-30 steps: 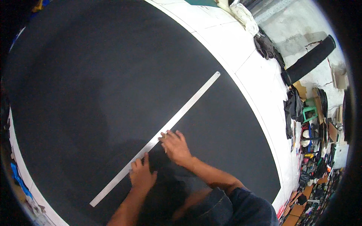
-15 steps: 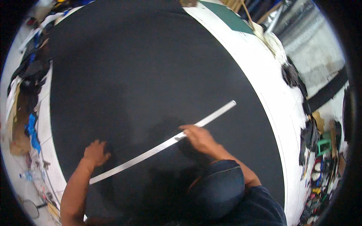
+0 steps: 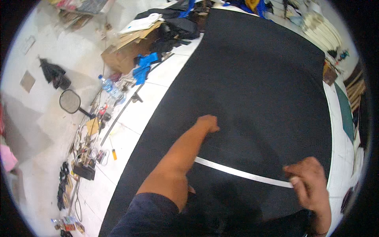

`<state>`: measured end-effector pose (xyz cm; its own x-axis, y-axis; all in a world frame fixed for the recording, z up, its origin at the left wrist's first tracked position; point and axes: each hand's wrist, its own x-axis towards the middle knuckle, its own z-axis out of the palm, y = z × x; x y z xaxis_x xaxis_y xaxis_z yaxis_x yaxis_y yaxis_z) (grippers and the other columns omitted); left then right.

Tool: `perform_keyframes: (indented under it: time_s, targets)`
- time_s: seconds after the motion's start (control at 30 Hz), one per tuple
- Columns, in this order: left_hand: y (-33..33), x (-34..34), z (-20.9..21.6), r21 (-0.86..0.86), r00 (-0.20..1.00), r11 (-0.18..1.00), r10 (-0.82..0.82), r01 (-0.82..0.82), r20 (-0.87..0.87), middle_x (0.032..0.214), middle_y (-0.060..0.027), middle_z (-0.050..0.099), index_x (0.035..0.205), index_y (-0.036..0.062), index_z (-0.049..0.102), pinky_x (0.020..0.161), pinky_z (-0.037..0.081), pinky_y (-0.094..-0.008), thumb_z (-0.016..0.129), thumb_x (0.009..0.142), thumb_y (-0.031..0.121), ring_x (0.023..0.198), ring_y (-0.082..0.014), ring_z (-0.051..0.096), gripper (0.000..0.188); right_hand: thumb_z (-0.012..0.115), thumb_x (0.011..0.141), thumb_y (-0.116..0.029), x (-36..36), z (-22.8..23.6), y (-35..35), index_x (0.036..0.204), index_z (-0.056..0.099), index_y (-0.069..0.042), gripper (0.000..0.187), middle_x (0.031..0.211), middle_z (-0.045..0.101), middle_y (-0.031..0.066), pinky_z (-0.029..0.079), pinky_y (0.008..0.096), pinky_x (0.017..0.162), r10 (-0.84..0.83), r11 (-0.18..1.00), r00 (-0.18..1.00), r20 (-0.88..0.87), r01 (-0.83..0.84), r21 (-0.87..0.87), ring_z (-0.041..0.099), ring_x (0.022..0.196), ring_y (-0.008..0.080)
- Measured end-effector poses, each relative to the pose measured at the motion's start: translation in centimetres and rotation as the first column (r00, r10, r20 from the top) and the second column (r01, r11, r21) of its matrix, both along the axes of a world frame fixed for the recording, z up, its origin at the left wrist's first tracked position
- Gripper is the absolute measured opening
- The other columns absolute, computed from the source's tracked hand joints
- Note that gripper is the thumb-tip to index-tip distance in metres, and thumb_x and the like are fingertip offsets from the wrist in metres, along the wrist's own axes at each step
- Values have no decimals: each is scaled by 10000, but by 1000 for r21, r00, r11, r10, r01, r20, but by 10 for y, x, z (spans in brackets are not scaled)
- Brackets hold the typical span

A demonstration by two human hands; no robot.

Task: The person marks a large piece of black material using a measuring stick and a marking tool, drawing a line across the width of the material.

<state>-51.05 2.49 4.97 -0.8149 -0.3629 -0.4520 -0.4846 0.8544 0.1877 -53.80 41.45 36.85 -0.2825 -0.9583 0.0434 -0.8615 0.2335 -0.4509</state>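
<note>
A large black sheet of fabric-like material [image 3: 252, 79] lies spread out below me. Across its near part runs a long metal ruler [image 3: 244, 173], its left end passing behind my left forearm. My left hand [image 3: 208, 123] rests on the sheet beyond the ruler, fingers curled under; whatever they may hold is hidden. My right hand [image 3: 310, 183] is by the ruler's right end and covers it. Its fingers are bent in toward the thumb and slightly blurred, and anything small between them cannot be made out.
White tiles [image 3: 128, 114] border the sheet. Along the left are a cardboard box [image 3: 122, 59], blue cloth [image 3: 145, 68], a plastic bottle [image 3: 111, 89], a round-headed mirror [image 3: 70, 101], an orange lighter [image 3: 114, 154] and mixed clutter. A green panel [image 3: 344, 112] lies at the right.
My view has swung to the left, bringing more of the left-hand clutter into sight. My right hand has shifted from the ruler's middle to its right end. My left hand's fingers have curled in.
</note>
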Motion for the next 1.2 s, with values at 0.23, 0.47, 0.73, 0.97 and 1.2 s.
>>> perform_keyframes:
  time_s: [0.23, 0.47, 0.73, 0.97, 1.2]
  targets:
    - [57, -45, 32, 63, 984, 996, -51, 62, -169, 1263, -167, 677, 1206, 43, 706, 973, 533, -474, 699, 859, 330, 1169, -344, 650, 449, 637, 909, -94, -4, -72, -10, 1013, 717, -23, 149, 895, 709, 141, 523, 428, 775, 159, 979, 982, 97, -170, 116, 693, 834, 278]
    - [26, -24, 32, 82, 999, 996, 28, -25, -34, 1235, -160, 688, 1203, 48, 709, 982, 529, -461, 700, 868, 324, 1165, -325, 656, 434, 567, 978, -145, -10, -74, -14, 1114, 692, -14, 226, 998, 713, 164, 527, 440, 865, -106, 993, 963, 248, 90, 73, 697, 922, 282]
    - [23, -28, 35, 42, 995, 998, 50, -53, 81, 1418, -183, 559, 1390, 76, 568, 1080, 442, -473, 678, 911, 430, 1313, -346, 535, 606, 455, 1076, -321, -66, -98, -7, 1163, 617, -11, 360, 920, 661, 92, 542, 333, 780, -222, 825, 501, 836, 554, -112, 654, 852, 168]
    - [33, -39, 21, 28, 997, 999, -19, 17, 78, 1451, -177, 531, 1427, 85, 539, 1104, 428, -467, 694, 900, 420, 1340, -345, 514, 643, 469, 1079, -347, -94, -128, -4, 1143, 622, -33, 356, 926, 672, 57, 533, 311, 765, -251, 728, 325, 912, 685, -44, 643, 839, 136]
    - [29, -37, 16, 14, 996, 998, -61, 60, 60, 1441, -177, 544, 1434, 71, 530, 1111, 422, -461, 685, 908, 423, 1342, -339, 516, 651, 471, 1071, -297, -93, -136, 1, 1165, 620, -28, 322, 944, 689, 71, 536, 311, 770, -190, 738, 226, 955, 675, -13, 659, 852, 150]
